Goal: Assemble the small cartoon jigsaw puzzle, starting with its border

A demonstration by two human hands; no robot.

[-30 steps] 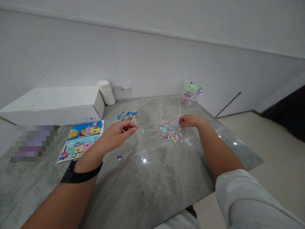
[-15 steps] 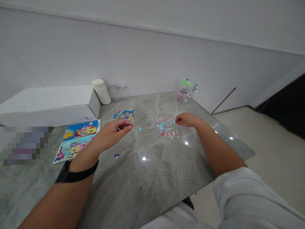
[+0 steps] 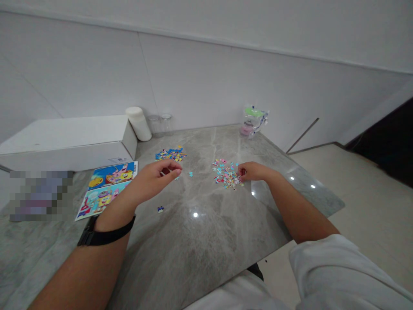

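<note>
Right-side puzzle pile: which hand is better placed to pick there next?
Probably the right hand: it is at the edge of that pile; the left hand is farther off, near a turquoise piece.

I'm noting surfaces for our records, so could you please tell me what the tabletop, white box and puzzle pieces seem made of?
Tabletop: polished stone or stone-look slab, with pale veins and bright reflections.
White box: probably matt cardboard, given straight edges and small printed markings.
Puzzle pieces: likely printed card; too small to be sure.
</note>
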